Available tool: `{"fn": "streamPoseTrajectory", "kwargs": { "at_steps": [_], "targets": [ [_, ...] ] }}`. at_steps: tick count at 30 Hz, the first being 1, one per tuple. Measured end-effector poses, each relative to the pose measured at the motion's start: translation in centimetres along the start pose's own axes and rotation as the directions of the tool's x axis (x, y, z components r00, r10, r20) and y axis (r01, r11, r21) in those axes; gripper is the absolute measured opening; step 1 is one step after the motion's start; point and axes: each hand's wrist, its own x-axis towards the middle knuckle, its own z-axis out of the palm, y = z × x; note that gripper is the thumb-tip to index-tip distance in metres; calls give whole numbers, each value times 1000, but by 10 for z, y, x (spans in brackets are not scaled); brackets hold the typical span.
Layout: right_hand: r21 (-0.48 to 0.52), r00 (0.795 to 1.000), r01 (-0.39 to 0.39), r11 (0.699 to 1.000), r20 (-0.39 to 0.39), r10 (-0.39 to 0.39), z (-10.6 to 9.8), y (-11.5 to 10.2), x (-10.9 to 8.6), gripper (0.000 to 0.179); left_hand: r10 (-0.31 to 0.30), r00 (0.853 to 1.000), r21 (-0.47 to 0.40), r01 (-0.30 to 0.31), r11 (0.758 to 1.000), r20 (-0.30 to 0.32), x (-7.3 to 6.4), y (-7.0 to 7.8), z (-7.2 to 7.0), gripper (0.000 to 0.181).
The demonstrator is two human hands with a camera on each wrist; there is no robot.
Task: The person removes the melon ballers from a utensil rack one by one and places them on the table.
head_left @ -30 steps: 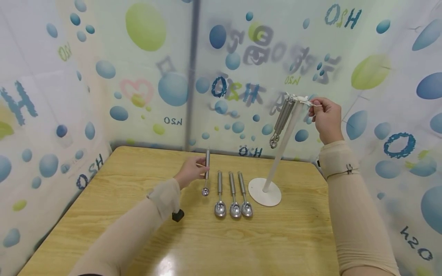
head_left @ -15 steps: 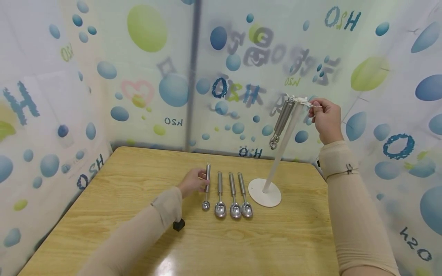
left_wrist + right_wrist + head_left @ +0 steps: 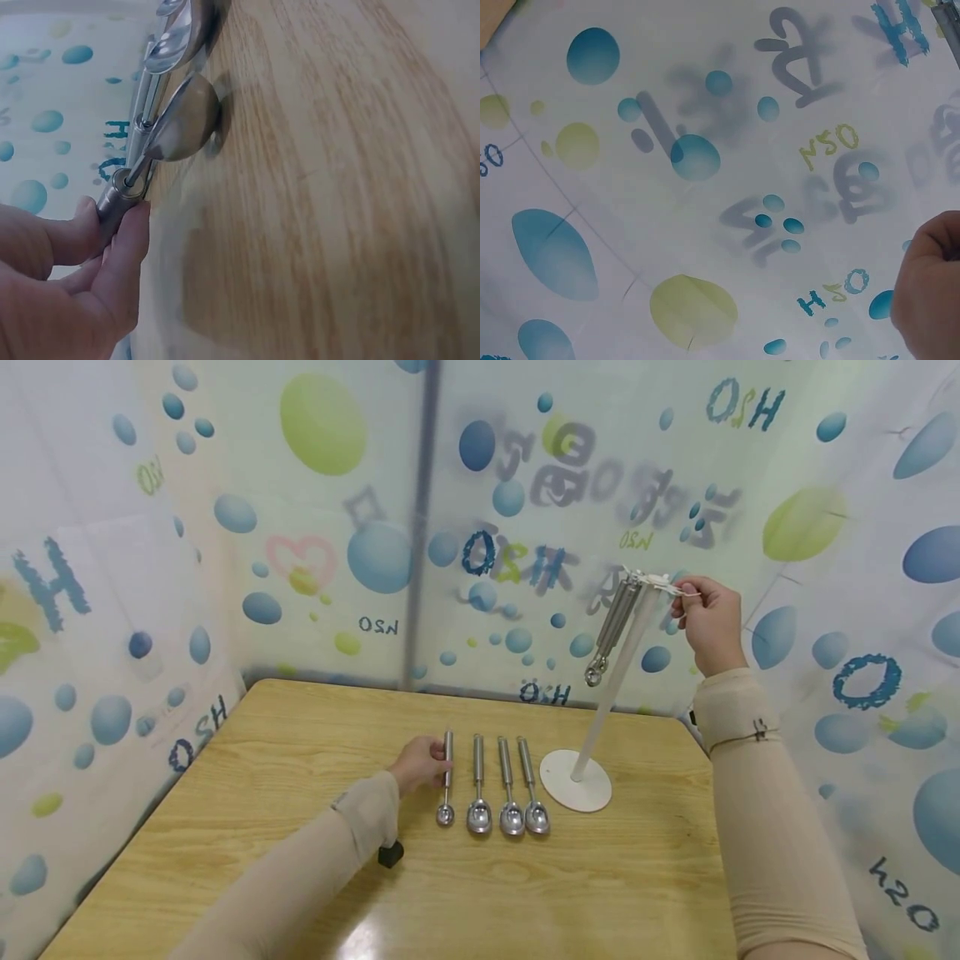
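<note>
My left hand (image 3: 420, 762) holds a small metal scoop (image 3: 446, 814) by its handle, at the left end of a row of scoops. In the left wrist view, thumb and fingers pinch the handle below the round bowl (image 3: 186, 124); the bowl is at or just over the wood. Three larger scoops (image 3: 478, 817) lie to its right, handles pointing away. My right hand (image 3: 711, 622) pinches a thin arm at the top of a white stand (image 3: 606, 710). Metal scoops (image 3: 617, 614) hang by their handles from that top. Only part of this hand (image 3: 934, 292) shows in the right wrist view.
The wooden table (image 3: 300, 735) meets a printed curtain (image 3: 315, 602) at the back. The stand's round white base (image 3: 576, 795) sits right of the row. A black block (image 3: 390, 854) shows below the left wrist.
My left hand has brought the small scoop down and nearer to me, level with the row, then slightly left. The right hand keeps its pinch on the stand's arm.
</note>
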Motion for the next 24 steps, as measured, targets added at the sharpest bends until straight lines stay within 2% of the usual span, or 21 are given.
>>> {"fn": "streamPoseTrajectory", "kwargs": {
  "at_steps": [10, 16, 24],
  "targets": [
    [31, 1000, -4, 1000, -3, 4, 0, 0, 0, 20, -48, 998, 39, 50, 998, -45, 4, -6, 4, 36],
    [17, 1000, -4, 1000, -3, 4, -1, 0, 0, 22, -27, 995, 73, 34, 997, -96, 6, -7, 9, 33],
    [36, 1000, 17, 999, -6, -17, 1, -1, -1, 21, -45, 993, 83, 54, 995, -105, 6, -7, 9, 32]
  ]
}}
